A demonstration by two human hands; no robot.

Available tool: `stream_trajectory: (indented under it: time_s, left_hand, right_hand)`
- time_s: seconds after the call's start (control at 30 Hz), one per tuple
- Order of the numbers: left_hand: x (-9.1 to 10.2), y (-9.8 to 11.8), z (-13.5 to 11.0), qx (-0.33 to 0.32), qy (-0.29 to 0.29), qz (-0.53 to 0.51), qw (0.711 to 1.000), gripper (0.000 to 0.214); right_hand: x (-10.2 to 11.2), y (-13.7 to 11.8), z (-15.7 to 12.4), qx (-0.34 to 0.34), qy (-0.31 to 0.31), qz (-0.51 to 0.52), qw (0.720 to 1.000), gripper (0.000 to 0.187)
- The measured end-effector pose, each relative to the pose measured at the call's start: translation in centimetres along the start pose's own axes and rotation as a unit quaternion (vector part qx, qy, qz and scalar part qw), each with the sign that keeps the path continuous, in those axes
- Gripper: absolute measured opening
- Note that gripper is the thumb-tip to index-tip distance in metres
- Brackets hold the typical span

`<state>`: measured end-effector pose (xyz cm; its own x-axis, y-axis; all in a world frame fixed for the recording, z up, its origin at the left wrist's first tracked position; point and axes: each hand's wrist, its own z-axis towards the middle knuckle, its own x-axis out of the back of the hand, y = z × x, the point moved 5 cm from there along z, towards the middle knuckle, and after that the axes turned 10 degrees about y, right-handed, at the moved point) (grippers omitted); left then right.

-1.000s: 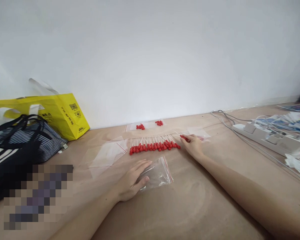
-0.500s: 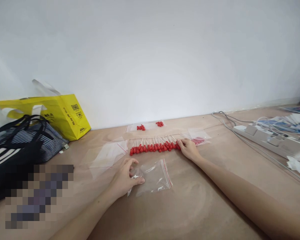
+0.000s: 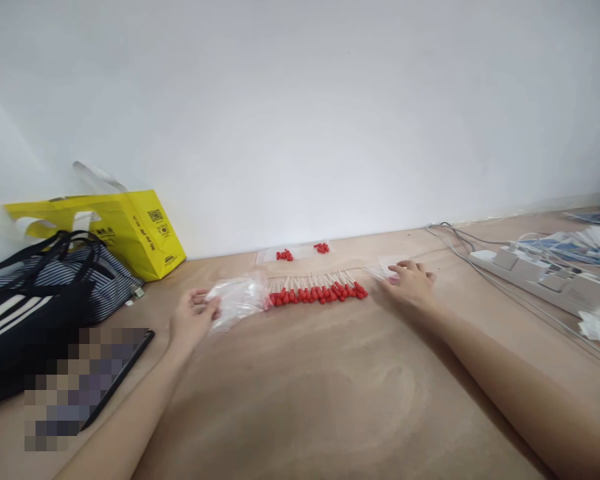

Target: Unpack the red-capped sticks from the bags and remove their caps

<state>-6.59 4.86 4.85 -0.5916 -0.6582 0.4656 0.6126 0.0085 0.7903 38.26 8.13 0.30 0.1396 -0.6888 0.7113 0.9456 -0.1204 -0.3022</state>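
My left hand (image 3: pixel 193 319) pinches a clear zip bag (image 3: pixel 237 300) at its left edge, fingers closed on the plastic. The bag's right end reaches the left end of a row of white sticks with red heads (image 3: pixel 320 293). Their heads point toward me and their stems lie toward the wall. At the right, my right hand (image 3: pixel 413 285) is over a clear bag with thin white sticks (image 3: pixel 376 272) and something pink. Its fingers are bent and apart, covering part of that bag; whether they touch it is hard to see.
Behind the row lies a flat clear bag (image 3: pixel 303 255) with two small red clusters. A yellow bag (image 3: pixel 130 233), a striped dark bag (image 3: pixel 105 280) and a partly blurred phone (image 3: pixel 120 377) are at left. A power strip (image 3: pixel 540 277) with cables and printed sheets (image 3: pixel 590 243) are at right.
My left hand has carried the clear bag from in front of the row up and left. My right hand has let go of the row's right end and moved right to the other bag.
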Motion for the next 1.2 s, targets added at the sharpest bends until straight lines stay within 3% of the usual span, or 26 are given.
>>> stream_trajectory:
  time_s: [0.1, 0.23, 0.33, 0.43, 0.53, 0.63, 0.83, 0.93, 1.03, 1.13, 1.2]
  left_hand:
    - [1.7, -1.7, 2.3, -0.019, 0.05, 0.153, 0.987, 0.038]
    - [1.1, -1.9, 1.9, -0.104, 0.028, 0.231, 0.967, 0.039]
    - [-1.6, -1.7, 0.4, -0.195, -0.085, 0.301, 0.93, 0.046]
    - [-3.9, -2.8, -1.0, -0.205, -0.227, 0.37, 0.877, 0.054]
    - [-4.5, -3.5, -1.5, -0.201, -0.263, 0.387, 0.861, 0.057]
    - [-4.3, -3.4, -1.5, -0.218, -0.25, 0.376, 0.865, 0.058]
    - [-4.1, -3.0, -1.7, -0.223, -0.238, 0.363, 0.873, 0.061]
    - [-4.2, -3.1, -1.7, -0.231, -0.239, 0.344, 0.878, 0.063]
    - [-4.1, -2.8, -1.4, -0.261, -0.201, 0.317, 0.89, 0.06]
    - [-3.2, -1.0, -1.7, -0.34, -0.09, 0.253, 0.901, 0.053]
    - [-2.7, 0.9, -3.0, -0.412, -0.037, 0.187, 0.891, 0.054]
  right_hand:
    - [-0.8, 1.4, 0.0, -0.03, -0.066, -0.023, 0.997, 0.035]
    - [-1.6, 1.7, 0.0, -0.027, -0.103, -0.016, 0.994, 0.028]
    - [-1.7, 1.8, 0.2, -0.029, -0.093, -0.01, 0.995, 0.03]
    - [-1.3, 2.7, 0.6, -0.063, -0.051, -0.035, 0.996, 0.033]
    - [-1.6, 3.7, 0.7, -0.073, -0.068, -0.047, 0.994, 0.035]
    - [-2.2, 4.2, 0.7, -0.063, -0.099, -0.03, 0.993, 0.033]
    - [-1.4, 3.9, 0.7, -0.061, -0.052, -0.024, 0.996, 0.028]
    - [0.3, 3.1, 1.0, -0.071, 0.068, 0.048, 0.994, 0.026]
    - [2.4, 0.9, 0.4, -0.057, 0.202, 0.182, 0.961, 0.024]
    - [4.0, -3.6, -1.7, 0.041, 0.234, 0.304, 0.923, 0.017]
    - [4.6, -7.8, -4.0, 0.183, 0.164, 0.395, 0.885, 0.016]
